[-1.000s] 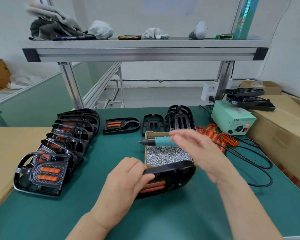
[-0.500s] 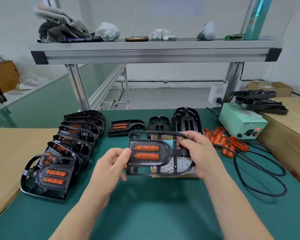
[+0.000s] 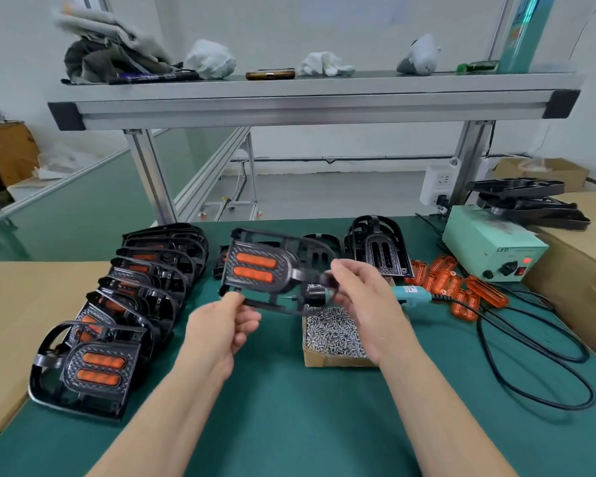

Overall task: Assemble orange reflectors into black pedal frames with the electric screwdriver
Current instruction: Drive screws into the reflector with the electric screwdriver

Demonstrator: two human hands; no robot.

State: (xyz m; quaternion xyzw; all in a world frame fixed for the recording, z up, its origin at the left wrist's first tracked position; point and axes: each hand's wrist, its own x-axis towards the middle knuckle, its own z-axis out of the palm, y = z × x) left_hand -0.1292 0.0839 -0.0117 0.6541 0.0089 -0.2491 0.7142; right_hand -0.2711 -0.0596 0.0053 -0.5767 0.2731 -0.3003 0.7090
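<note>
The person holds a black pedal frame (image 3: 287,270) up off the green tabletop (image 3: 289,418), slightly tilted, its face turned toward them, with 2 orange reflectors (image 3: 255,260) seated one above the other in its middle panel. The left hand (image 3: 221,325) pinches the frame's lower left edge between thumb and fingers, and the right hand (image 3: 362,301) grasps its right end with the fingers curled round the rim. Just behind, the teal electric screwdriver (image 3: 412,293) lies on the far side of an open cardboard box of screws (image 3: 334,335), partly hidden by the right hand. On the left, a row of finished pedals (image 3: 93,366) leans one against another toward the back. Bare black frames (image 3: 379,249) stand at the rear, loose orange reflector pieces (image 3: 461,284) lie to the right, near a pale green power box (image 3: 489,246).
</note>
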